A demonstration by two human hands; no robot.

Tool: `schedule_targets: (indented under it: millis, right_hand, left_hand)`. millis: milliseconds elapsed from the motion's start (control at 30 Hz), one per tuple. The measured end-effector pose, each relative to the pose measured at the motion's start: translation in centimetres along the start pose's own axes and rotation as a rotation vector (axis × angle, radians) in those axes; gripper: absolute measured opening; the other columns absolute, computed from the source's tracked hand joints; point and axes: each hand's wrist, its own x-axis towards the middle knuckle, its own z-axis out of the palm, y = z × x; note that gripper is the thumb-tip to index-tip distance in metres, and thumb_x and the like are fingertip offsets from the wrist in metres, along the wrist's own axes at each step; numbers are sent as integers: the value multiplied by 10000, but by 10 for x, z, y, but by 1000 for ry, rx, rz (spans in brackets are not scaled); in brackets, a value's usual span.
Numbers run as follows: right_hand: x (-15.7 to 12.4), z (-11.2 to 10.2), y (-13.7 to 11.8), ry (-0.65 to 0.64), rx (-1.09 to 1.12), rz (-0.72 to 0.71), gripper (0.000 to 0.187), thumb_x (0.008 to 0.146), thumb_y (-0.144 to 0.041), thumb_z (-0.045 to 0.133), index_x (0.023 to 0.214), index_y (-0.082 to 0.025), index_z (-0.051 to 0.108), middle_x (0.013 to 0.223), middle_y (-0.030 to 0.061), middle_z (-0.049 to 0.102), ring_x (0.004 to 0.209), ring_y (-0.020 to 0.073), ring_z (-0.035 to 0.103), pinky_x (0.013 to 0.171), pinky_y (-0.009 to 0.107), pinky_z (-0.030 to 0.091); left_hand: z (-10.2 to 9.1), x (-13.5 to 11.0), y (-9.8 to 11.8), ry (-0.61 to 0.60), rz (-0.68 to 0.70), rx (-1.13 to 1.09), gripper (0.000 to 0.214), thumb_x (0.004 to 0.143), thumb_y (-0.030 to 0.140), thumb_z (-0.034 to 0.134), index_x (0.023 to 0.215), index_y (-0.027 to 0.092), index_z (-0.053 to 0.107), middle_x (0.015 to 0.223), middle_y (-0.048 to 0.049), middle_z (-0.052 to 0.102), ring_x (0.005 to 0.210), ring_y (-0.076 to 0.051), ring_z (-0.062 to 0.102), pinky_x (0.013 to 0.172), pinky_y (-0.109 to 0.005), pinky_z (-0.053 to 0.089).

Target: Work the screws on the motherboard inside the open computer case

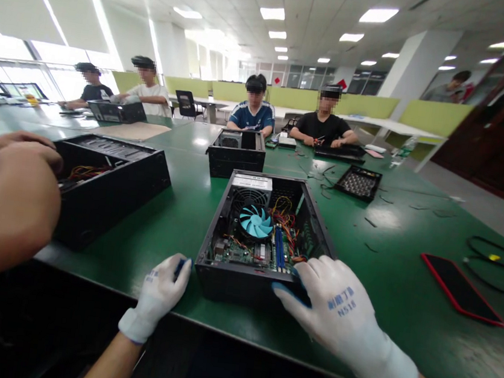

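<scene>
An opened black computer case (241,288) lies in front of me on the green table. Inside it are a cooling fan (256,221) with light blue blades, a power supply (252,183), blue memory slots (278,248) and bundled coloured wires (287,223). My right hand (333,310), in a white glove, grips the near right edge of the case, thumb outside and fingers over the rim. Just left of the case, my gloved left hand (163,285) rests at the table's edge with its fingers curled. Whatever it may hold is hidden.
At left, a co-worker's arm (18,199) reaches over another black case (115,191). A further case (238,154) stands beyond mine. On the right lie a black tray (358,183), a red-rimmed dark panel (461,289) and a black cable (495,244). Several people sit across the table.
</scene>
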Motion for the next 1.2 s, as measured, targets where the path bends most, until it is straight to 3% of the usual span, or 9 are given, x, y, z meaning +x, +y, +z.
schedule_targets:
  millis: [167, 333, 533, 667, 800, 1200]
  right_hand:
    - [-20, -8, -2, 46, 47, -33, 395, 971, -574, 575, 804, -217, 594, 752, 43, 579, 730, 230, 486, 720, 371, 283]
    - [-34, -15, -3, 69, 83, -58, 360, 955, -549, 617, 810, -221, 589, 755, 35, 579, 719, 222, 481, 718, 366, 286]
    - [-41, -20, -5, 82, 88, -61, 363, 958, -541, 616, 794, -221, 577, 742, 34, 576, 704, 212, 476, 704, 360, 280]
    - [-47, -23, -6, 73, 80, -60, 364, 957, -551, 615, 809, -220, 584, 750, 38, 582, 717, 218, 479, 714, 363, 286]
    - [-50, -26, -8, 67, 90, -61, 359, 954, -553, 619, 821, -220, 592, 750, 36, 581, 720, 221, 481, 712, 363, 286]
    - [-66, -41, -14, 47, 152, -70, 290, 932, -478, 669, 817, -227, 579, 759, 26, 579, 712, 215, 486, 701, 359, 284]
  left_hand:
    - [-16, 0, 14, 13, -45, -174, 333, 1010, 484, 463, 859, 222, 603, 781, -6, 659, 727, -190, 616, 723, -299, 443]
    - [-52, 2, 48, 19, -46, -309, 423, 1014, 568, 432, 860, 213, 604, 772, 1, 636, 751, -184, 592, 702, -277, 449]
    - [-85, 12, 92, -181, -65, -243, 459, 903, 682, 571, 909, 226, 625, 813, 3, 671, 782, -203, 608, 724, -301, 454]
    - [-91, 17, 104, -303, -58, -170, 483, 877, 698, 591, 981, 232, 659, 879, -19, 718, 841, -238, 644, 788, -339, 480]
    - [-95, 16, 112, -323, -30, -170, 507, 878, 662, 607, 1143, 237, 689, 1035, -40, 754, 935, -260, 672, 851, -354, 498]
    - [-98, -1, 123, -326, 25, -208, 328, 905, 497, 603, 1077, 240, 711, 1036, -27, 769, 946, -248, 695, 835, -314, 522]
